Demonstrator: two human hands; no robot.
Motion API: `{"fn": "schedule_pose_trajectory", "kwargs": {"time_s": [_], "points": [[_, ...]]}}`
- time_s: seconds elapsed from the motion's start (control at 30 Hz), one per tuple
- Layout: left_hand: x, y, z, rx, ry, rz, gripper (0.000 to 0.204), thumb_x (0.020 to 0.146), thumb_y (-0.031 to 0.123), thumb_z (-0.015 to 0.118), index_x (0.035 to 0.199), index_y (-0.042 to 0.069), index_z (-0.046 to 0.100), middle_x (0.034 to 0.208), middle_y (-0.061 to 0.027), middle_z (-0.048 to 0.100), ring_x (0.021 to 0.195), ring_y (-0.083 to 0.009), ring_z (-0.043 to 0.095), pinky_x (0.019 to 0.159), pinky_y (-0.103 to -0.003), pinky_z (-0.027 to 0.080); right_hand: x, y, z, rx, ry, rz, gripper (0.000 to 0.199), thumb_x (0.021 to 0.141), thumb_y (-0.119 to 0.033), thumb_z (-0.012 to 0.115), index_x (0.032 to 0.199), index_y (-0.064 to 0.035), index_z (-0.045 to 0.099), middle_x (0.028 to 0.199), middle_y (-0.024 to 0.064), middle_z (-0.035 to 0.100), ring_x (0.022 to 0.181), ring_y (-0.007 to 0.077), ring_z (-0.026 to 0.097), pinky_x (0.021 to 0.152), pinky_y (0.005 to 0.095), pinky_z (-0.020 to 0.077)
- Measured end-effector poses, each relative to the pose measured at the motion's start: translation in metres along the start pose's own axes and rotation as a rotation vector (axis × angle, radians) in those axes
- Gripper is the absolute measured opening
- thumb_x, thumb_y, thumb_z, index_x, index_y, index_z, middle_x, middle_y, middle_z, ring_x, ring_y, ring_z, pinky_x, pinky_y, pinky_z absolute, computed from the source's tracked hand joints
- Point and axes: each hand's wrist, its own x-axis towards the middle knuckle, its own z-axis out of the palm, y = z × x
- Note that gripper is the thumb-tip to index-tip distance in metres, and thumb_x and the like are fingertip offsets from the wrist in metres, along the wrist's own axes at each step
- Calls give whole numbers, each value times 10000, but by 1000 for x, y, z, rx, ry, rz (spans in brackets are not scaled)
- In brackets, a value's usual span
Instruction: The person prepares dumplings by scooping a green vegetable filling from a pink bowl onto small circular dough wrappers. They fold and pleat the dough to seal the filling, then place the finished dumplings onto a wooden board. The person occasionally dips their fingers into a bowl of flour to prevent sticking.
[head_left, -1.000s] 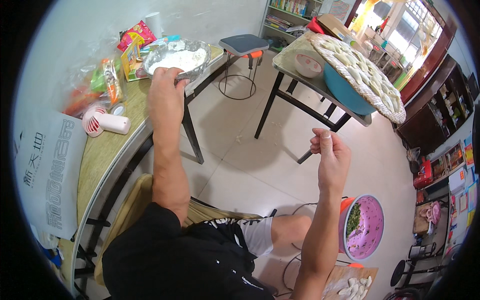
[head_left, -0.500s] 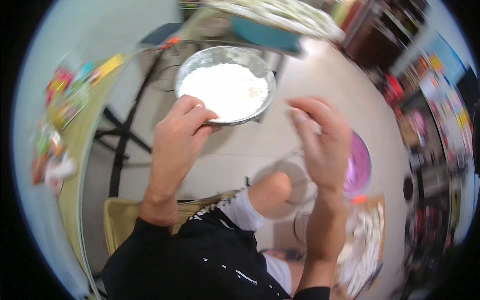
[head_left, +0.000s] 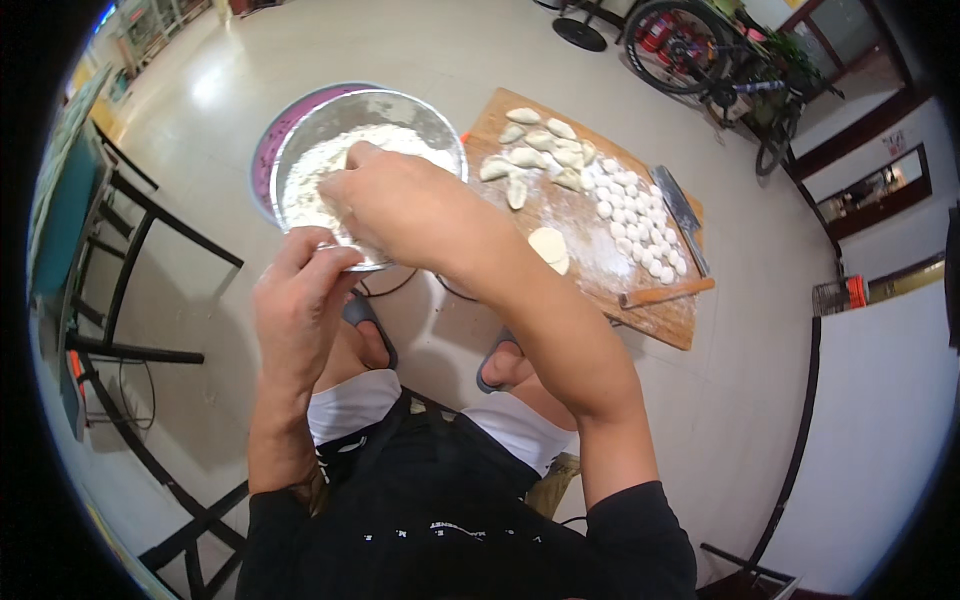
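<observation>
My left hand point(head_left: 297, 300) grips the near rim of a metal bowl point(head_left: 405, 108), thumb over the edge. White flour point(head_left: 310, 185) covers the bottom of the bowl. My right hand point(head_left: 405, 205) reaches across into it, its fingers curled down in the flour; the fingertips are partly hidden. To the right of the bowl is a wooden board point(head_left: 590, 270) dusted with flour. On it are several shaped dumplings point(head_left: 530, 157), many small dough balls point(head_left: 630, 210) and a flat round wrapper point(head_left: 549, 246). A rolling pin point(head_left: 668, 293) and a cleaver point(head_left: 680, 208) lie along its right side.
Behind the bowl, partly covered by it, is a purple basin point(head_left: 267, 165). A table with black legs point(head_left: 150, 210) stands at the left. A bicycle point(head_left: 700, 60) is at the far right. My slippered feet point(head_left: 372, 330) rest on the tiled floor below.
My view has swung to the right. The bowl is now over the purple basin beside the board. My right hand, formerly raised apart from the bowl, is now down in the flour.
</observation>
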Motion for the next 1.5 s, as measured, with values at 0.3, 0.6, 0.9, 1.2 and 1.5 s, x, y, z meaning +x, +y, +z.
{"fn": "schedule_pose_trajectory", "kwargs": {"time_s": [0.3,0.6,0.9,1.2,1.5], "points": [[30,31,101,-108,-145,208,209,720,53,779,893,104,673,898,-40,619,735,-260,649,620,-375,505,-77,100,-22,-19,223,247,206,831,-77,664,1019,-32,736,900,221,690,847,384,670,773,437,531],[37,36,171,-189,-221,196,231,718,32,788,906,97,672,909,-42,627,770,-263,659,648,-378,508,-120,162,-24,140,285,571,183,924,-139,637,1031,-10,712,790,149,676,702,276,635,670,392,491],[44,14,154,-186,-200,125,228,732,34,777,934,87,683,956,-50,637,752,-263,659,631,-368,504,-181,220,-52,665,558,993,193,952,-160,635,1010,0,726,701,-46,585,562,46,469,517,240,378],[65,4,84,-228,-86,113,316,703,-123,750,968,36,686,977,-81,572,868,-198,607,682,-302,502,-238,270,-25,483,548,1131,178,945,-114,611,981,15,728,667,-50,571,559,58,440,506,265,353],[47,-25,17,-155,68,21,317,781,-211,655,1023,-7,637,1081,-85,527,948,-143,567,767,-258,524,-183,277,39,381,285,871,191,914,-49,558,1007,38,700,773,92,686,681,184,623,647,360,497]]}}
